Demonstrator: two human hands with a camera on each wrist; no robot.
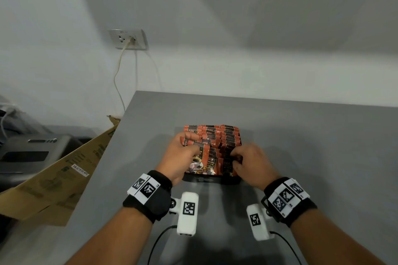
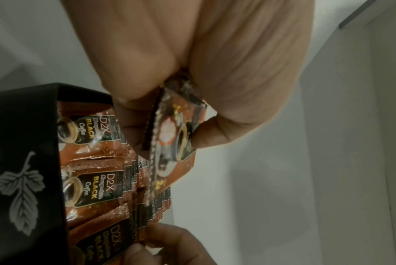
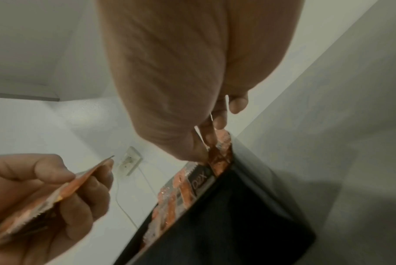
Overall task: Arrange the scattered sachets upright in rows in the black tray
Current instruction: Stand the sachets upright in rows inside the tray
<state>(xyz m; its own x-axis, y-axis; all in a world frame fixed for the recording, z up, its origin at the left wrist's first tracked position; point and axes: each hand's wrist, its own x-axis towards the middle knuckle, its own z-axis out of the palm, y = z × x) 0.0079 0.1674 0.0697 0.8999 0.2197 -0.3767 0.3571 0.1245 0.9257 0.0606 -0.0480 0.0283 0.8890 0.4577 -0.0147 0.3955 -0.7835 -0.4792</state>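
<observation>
Orange-brown sachets [image 1: 212, 135]; black tray [image 2: 22, 129], silver leaf print; grey table [image 1: 301, 135]

one black tray [image 1: 212, 179], three sachet rows [image 1: 212, 146], two hands [image 1: 179, 158]

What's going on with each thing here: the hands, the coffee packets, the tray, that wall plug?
Left hand: pinching a few sachets.
Held sachets: lifted above the tray.
Right hand: fingers curled on the right row's tops.
Sachets in tray: upright, in rows.
Black tray: nearly full, on the table.
Wall socket: cable plugged in.
</observation>
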